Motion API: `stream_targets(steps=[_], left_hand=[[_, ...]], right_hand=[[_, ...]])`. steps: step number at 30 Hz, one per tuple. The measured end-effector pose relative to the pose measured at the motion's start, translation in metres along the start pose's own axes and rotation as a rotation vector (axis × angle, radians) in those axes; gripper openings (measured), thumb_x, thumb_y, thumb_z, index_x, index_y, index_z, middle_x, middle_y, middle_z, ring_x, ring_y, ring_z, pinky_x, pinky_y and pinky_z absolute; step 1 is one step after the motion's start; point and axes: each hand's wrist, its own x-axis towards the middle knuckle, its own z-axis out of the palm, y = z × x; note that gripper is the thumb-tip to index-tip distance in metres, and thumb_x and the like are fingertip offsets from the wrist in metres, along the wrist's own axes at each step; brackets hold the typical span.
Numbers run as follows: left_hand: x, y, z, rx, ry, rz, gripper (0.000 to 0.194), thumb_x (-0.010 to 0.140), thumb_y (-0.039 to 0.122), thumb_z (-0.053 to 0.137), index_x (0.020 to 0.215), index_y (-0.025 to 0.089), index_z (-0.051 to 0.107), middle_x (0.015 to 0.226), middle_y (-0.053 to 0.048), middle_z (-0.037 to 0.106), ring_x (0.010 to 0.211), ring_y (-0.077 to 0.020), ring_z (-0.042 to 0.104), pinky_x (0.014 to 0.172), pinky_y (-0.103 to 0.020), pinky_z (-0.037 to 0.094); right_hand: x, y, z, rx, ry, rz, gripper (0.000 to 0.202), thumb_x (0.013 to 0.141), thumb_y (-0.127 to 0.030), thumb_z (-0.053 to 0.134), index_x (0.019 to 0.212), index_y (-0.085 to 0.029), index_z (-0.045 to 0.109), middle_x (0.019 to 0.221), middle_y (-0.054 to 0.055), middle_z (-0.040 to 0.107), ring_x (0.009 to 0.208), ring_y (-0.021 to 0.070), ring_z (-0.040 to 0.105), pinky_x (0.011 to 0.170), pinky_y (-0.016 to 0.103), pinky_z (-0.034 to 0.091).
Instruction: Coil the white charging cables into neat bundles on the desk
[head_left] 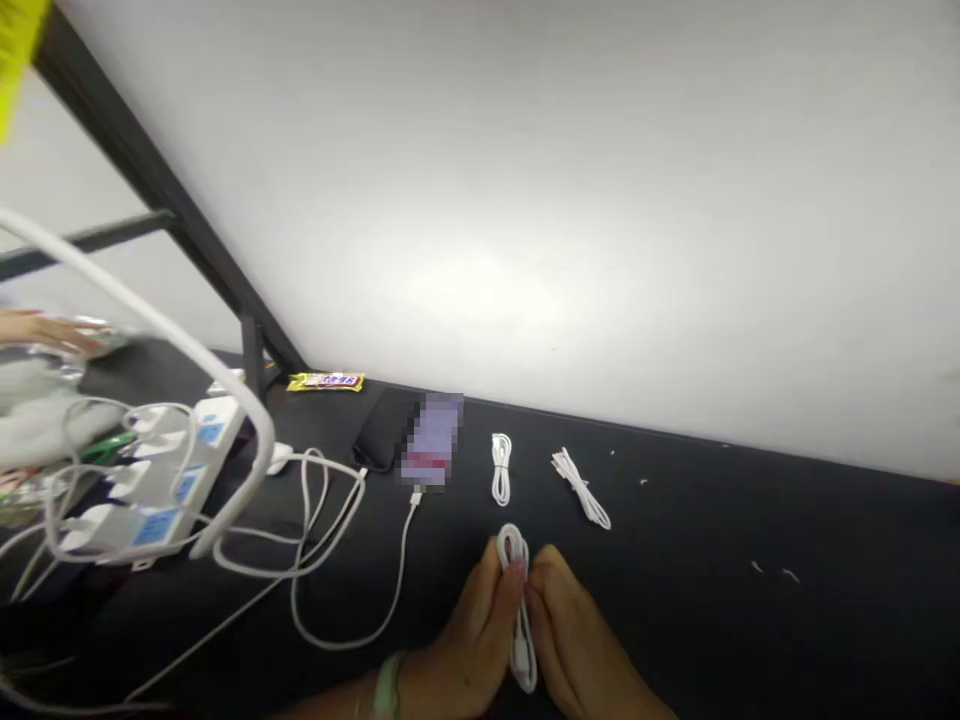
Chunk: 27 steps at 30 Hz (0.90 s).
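Note:
A coiled white charging cable (512, 537) stands lengthwise between my two hands, its loops bunched together at the middle. My left hand (474, 632), with a pale green band at the wrist, is closed on the coil, thumb pressed over its front. From the other side my right hand (579, 635) has its fingers curled in against the same bundle. The fingers hide the middle of the coil. Just beyond lie two more bundled white cables: an upright coil (501, 470) and a slanting one (582, 490) to its right.
A power strip (196, 470) with plugs and tangled white cords covers the left side. Two phones, one black (381, 435) and one blurred-out (433, 440), lie near the wall beside a yellow wrapper (326, 382). Another person's hand (52, 332) shows far left.

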Motion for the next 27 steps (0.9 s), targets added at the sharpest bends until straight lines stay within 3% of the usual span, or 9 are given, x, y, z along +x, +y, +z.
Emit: stream_targets(steps=[5, 12, 15, 19, 22, 27], left_hand=[[0.0, 0.008, -0.004, 0.172, -0.037, 0.101, 0.028, 0.096, 0.036, 0.03, 0.1, 0.016, 0.049, 0.088, -0.005, 0.051, 0.082, -0.0149, 0.047, 0.081, -0.03, 0.042], [0.0, 0.006, -0.007, 0.194, -0.064, 0.206, 0.018, 0.094, 0.031, 0.036, 0.091, 0.018, 0.048, 0.086, -0.003, 0.049, 0.079, -0.0144, 0.045, 0.077, -0.027, 0.039], [0.006, 0.008, -0.01, 0.106, -0.088, 0.127, 0.02, 0.092, 0.036, 0.042, 0.088, 0.017, 0.049, 0.08, 0.0, 0.047, 0.075, -0.0133, 0.043, 0.074, -0.026, 0.038], [0.01, 0.018, -0.015, -0.009, -0.28, -0.016, 0.023, 0.09, 0.038, 0.045, 0.09, 0.016, 0.049, 0.081, 0.0, 0.046, 0.075, -0.0122, 0.043, 0.072, -0.024, 0.039], [0.008, 0.021, -0.016, 0.001, -0.362, -0.011, 0.02, 0.091, 0.036, 0.042, 0.092, 0.016, 0.045, 0.083, 0.0, 0.046, 0.077, -0.0118, 0.043, 0.072, -0.024, 0.039], [0.007, 0.014, -0.017, 0.073, -0.356, 0.021, 0.011, 0.09, 0.026, 0.041, 0.093, 0.016, 0.045, 0.082, 0.001, 0.044, 0.075, -0.0114, 0.04, 0.074, -0.025, 0.039]], right_hand=[[-0.003, -0.001, 0.0, 0.01, 0.024, -0.002, 0.02, 0.093, -0.01, 0.026, 0.083, -0.021, 0.038, 0.075, 0.002, 0.046, 0.065, 0.0155, 0.051, 0.06, 0.029, 0.049], [-0.002, -0.004, 0.0, -0.064, 0.1, -0.044, 0.019, 0.092, -0.01, 0.028, 0.081, -0.022, 0.038, 0.074, 0.002, 0.046, 0.059, 0.0144, 0.051, 0.052, 0.027, 0.046], [-0.002, -0.001, -0.001, -0.134, 0.134, -0.065, 0.018, 0.091, -0.011, 0.03, 0.081, -0.021, 0.04, 0.073, 0.001, 0.046, 0.058, 0.0145, 0.05, 0.05, 0.027, 0.045], [-0.001, 0.006, -0.005, -0.22, 0.146, -0.119, 0.017, 0.091, -0.011, 0.031, 0.082, -0.02, 0.042, 0.072, 0.001, 0.045, 0.059, 0.0148, 0.049, 0.051, 0.026, 0.043], [-0.001, 0.009, -0.006, -0.249, 0.132, -0.12, 0.019, 0.092, -0.011, 0.031, 0.079, -0.02, 0.041, 0.071, 0.001, 0.045, 0.058, 0.0144, 0.048, 0.05, 0.026, 0.041], [-0.004, 0.009, -0.002, -0.266, 0.059, -0.115, 0.018, 0.092, -0.012, 0.031, 0.079, -0.02, 0.041, 0.072, 0.002, 0.045, 0.059, 0.015, 0.047, 0.051, 0.027, 0.039]])
